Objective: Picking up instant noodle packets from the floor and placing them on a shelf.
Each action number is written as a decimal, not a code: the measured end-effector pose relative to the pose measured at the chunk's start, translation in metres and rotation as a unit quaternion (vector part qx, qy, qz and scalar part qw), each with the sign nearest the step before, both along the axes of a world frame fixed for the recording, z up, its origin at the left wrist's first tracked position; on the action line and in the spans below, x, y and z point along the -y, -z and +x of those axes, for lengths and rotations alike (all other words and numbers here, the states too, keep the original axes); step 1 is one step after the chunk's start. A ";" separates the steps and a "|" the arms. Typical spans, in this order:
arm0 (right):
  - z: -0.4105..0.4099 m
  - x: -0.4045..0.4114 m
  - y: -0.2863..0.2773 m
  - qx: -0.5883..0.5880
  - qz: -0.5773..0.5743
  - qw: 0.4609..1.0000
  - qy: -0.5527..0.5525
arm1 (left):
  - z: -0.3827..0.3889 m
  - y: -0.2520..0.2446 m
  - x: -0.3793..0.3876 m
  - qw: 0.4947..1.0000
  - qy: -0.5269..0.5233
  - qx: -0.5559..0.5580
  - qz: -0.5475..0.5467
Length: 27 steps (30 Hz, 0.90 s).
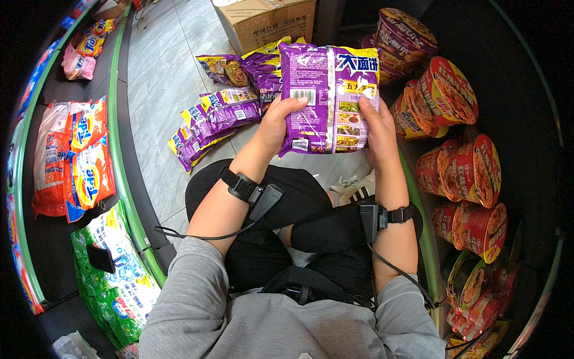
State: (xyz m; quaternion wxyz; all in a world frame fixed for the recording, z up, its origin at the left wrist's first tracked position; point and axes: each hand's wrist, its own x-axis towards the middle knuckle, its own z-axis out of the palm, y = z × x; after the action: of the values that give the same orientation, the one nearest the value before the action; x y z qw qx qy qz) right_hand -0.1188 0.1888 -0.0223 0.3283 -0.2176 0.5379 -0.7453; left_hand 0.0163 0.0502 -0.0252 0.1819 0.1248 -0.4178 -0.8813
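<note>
Both hands hold a purple instant noodle packet (309, 121) upright in front of me, its printed back with a barcode facing me. My left hand (280, 119) grips its left edge, the thumb lying over the barcode. On the right edge is my right hand (380, 123), thumb on the front face; the fingers behind are hidden. Several similar purple and yellow noodle packets (215, 114) lie on the grey tiled floor to the left of and behind the held one.
A cardboard box (269, 22) stands beyond the packets. The right shelf holds stacked instant noodle tubs (473, 170). On the left shelf lie orange Tide detergent bags (89, 170), a green and white detergent bag (112, 287) and a dark phone-like object (101, 259). Green shelf edges flank my crossed legs.
</note>
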 end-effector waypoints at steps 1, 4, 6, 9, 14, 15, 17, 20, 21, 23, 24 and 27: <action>0.000 0.000 0.000 -0.001 -0.001 1.000 0.000 | 0.000 0.000 0.000 1.000 0.000 0.000 0.000; 0.002 0.000 -0.001 0.002 -0.004 1.000 0.001 | 0.000 0.000 0.000 1.000 -0.001 0.000 0.002; 0.001 0.001 -0.001 0.008 0.000 1.000 0.008 | 0.000 0.001 0.001 1.000 0.005 -0.010 0.002; 0.000 0.001 0.000 0.007 0.013 1.000 0.022 | 0.001 0.000 0.000 1.000 -0.002 0.007 -0.008; -0.002 0.000 0.005 0.031 0.002 0.999 0.030 | 0.000 0.001 0.000 1.000 -0.002 -0.001 -0.005; -0.001 0.000 0.004 0.028 0.006 0.999 0.032 | 0.000 0.001 0.000 1.000 -0.002 -0.001 -0.006; 0.000 0.000 0.003 0.025 0.010 0.999 0.035 | 0.001 0.001 0.000 1.000 -0.004 -0.001 -0.004; 0.000 0.000 0.003 0.023 0.010 0.999 0.035 | 0.000 0.001 0.000 1.000 -0.005 -0.001 -0.003; 0.000 0.000 0.003 0.027 0.007 0.999 0.033 | 0.000 0.001 0.000 1.000 -0.004 0.000 -0.004; -0.001 0.000 0.003 0.030 0.004 0.999 0.031 | 0.000 0.001 0.000 1.000 -0.002 -0.003 -0.005; -0.001 0.000 0.004 0.030 0.004 0.999 0.032 | 0.000 0.001 0.000 1.000 0.001 -0.006 -0.006; -0.001 0.001 0.006 0.042 0.011 0.998 0.036 | 0.000 0.002 0.001 1.000 0.009 -0.020 -0.004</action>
State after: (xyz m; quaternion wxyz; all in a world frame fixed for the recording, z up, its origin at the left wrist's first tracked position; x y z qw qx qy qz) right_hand -0.1203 0.1878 -0.0282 0.3254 -0.1629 0.5395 -0.7593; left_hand 0.0165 0.0490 -0.0269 0.1830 0.1028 -0.4183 -0.8837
